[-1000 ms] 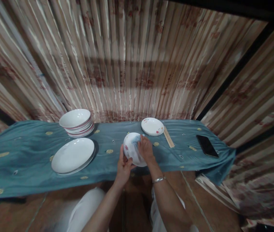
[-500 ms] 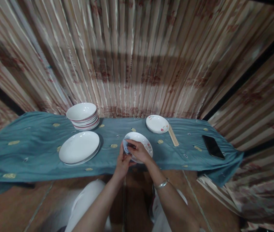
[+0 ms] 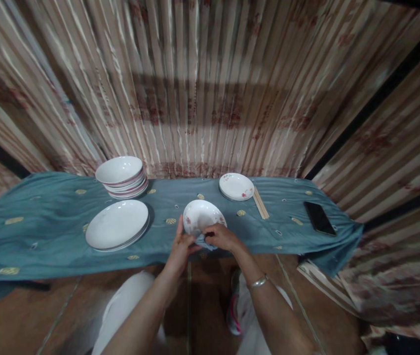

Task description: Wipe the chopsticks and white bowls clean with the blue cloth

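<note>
A white plate with red flowers near its rim (image 3: pixel 203 212) is tilted up over the front of the table. My left hand (image 3: pixel 182 246) grips it at the lower left edge, fingers along the side and thumb at the near rim. In my right hand (image 3: pixel 221 236) is a bunched pale blue cloth (image 3: pixel 205 241), pressed against the near rim of the plate. The fingers of the right hand are closed on the cloth and partly hide it.
Left stand a stack of bowls (image 3: pixel 119 170) and, nearer, stacked oval plates (image 3: pixel 117 224). Behind on the right are small flowered plates (image 3: pixel 236 186), chopsticks (image 3: pixel 260 203) and a black phone (image 3: pixel 319 218), all on a teal tablecloth (image 3: pixel 57 217). A pleated curtain (image 3: pixel 195 98) hangs behind.
The right hand has brought the cloth from the left side of the plate's inside down to its near rim. The left hand still holds the plate, which has turned somewhat. The view has shifted slightly.
</note>
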Tool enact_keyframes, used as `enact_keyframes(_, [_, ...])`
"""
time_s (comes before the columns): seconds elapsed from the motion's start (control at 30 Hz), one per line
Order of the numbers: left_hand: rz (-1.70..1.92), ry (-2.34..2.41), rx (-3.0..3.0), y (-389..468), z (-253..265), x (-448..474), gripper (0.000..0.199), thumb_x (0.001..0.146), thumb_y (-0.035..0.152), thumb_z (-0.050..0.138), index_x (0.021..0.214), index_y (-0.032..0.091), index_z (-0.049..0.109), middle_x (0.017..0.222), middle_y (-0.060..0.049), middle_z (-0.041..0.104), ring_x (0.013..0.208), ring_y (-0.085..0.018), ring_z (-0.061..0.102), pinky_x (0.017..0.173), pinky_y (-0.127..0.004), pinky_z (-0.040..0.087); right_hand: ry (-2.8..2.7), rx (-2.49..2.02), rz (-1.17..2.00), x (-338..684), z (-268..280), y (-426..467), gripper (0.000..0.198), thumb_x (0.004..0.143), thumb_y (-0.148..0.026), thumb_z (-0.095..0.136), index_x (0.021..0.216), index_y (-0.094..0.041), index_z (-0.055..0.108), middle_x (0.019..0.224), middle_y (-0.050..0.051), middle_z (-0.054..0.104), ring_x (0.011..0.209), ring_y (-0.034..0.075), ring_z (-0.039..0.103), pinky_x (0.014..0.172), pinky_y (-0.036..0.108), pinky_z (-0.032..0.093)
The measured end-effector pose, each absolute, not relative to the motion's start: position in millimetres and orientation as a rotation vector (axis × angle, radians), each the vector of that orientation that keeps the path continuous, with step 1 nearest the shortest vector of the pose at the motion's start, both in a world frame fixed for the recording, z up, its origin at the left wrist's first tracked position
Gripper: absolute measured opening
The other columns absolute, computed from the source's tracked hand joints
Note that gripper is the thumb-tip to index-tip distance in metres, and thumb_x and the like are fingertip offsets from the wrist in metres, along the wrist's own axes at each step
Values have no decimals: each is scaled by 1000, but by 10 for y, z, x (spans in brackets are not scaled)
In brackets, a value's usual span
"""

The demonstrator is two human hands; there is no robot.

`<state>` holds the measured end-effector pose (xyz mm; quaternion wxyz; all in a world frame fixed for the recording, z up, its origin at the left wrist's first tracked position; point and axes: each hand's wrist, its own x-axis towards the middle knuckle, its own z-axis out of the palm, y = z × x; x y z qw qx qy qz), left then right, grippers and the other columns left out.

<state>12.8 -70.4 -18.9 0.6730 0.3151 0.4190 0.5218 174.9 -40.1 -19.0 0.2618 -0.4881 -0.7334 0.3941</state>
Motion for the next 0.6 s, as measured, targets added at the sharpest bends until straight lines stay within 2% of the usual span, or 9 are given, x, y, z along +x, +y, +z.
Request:
enact_keyframes(0.2, [1158, 942, 744, -678, -170, 142, 102, 61, 17, 70, 148, 33, 18, 109, -5, 65, 79, -17, 63, 64, -29, 56, -2177, -1720, 567, 1911, -168, -416, 23, 70, -12, 54, 73, -23, 74, 73, 1, 71, 70, 17, 63, 63, 24, 42])
enact_keyframes(0.43, [1133, 980, 795, -682, -86, 196, 102, 63, 16, 68, 149, 30, 15, 114, -7, 64, 81, -17, 62, 64, -29, 56, -2082, -1996, 189, 1899, -343, -212, 25, 78, -12, 50, 90, -16, 71, 91, 13, 71, 86, 25, 64, 76, 32, 46])
enact_keyframes(0.6, [1141, 960, 795, -691, -83, 207, 101, 63, 18, 69, 148, 32, 17, 116, -6, 63, 82, -16, 62, 66, -28, 56, -1900, -1816, 156, 1769, -496, -20, 37, 79, -8, 46, 112, -10, 61, 115, 16, 64, 110, 24, 56, 98, 37, 40])
